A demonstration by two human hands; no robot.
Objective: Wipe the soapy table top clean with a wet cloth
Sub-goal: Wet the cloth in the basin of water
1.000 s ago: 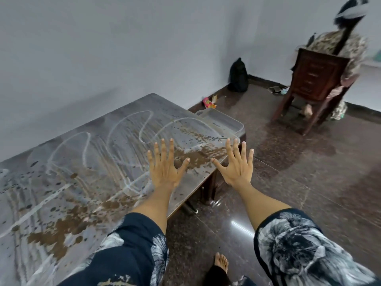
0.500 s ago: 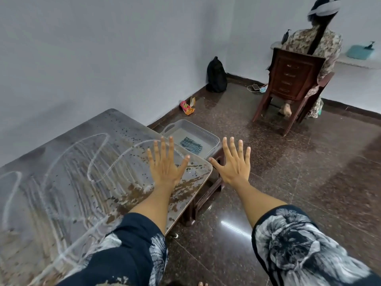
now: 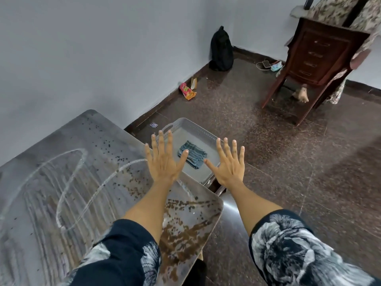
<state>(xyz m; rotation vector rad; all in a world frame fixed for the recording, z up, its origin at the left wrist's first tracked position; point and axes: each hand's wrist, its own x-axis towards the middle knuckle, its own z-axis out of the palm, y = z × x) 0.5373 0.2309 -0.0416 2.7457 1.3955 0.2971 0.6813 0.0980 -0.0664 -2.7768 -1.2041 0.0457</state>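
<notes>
- The cloth (image 3: 192, 154), folded, blue-grey and striped, is lying flat on the bottom of a pale plastic tray (image 3: 198, 129), which is sitting just past the far corner of the table.
- The table top (image 3: 68, 178) is showing white soapy swirls across its grey surface and brown splatters gathering toward the near right corner.
- The left hand (image 3: 164, 159) is hovering over the table's far edge and the tray's near side, fingers spread straight and wide, holding nothing.
- The right hand (image 3: 228, 164) is hovering beside it over the tray's right side, fingers likewise spread and straight, holding nothing; its thumb is pointing toward the cloth.
- Both forearms are reaching out from dark sleeves with a white print.
- Beyond, a black bag (image 3: 221, 50) is leaning in the wall corner, a red snack packet (image 3: 187, 92) is lying by the skirting, and a person is sitting on a dark wooden chair (image 3: 317, 58) on the speckled floor (image 3: 309, 182).
</notes>
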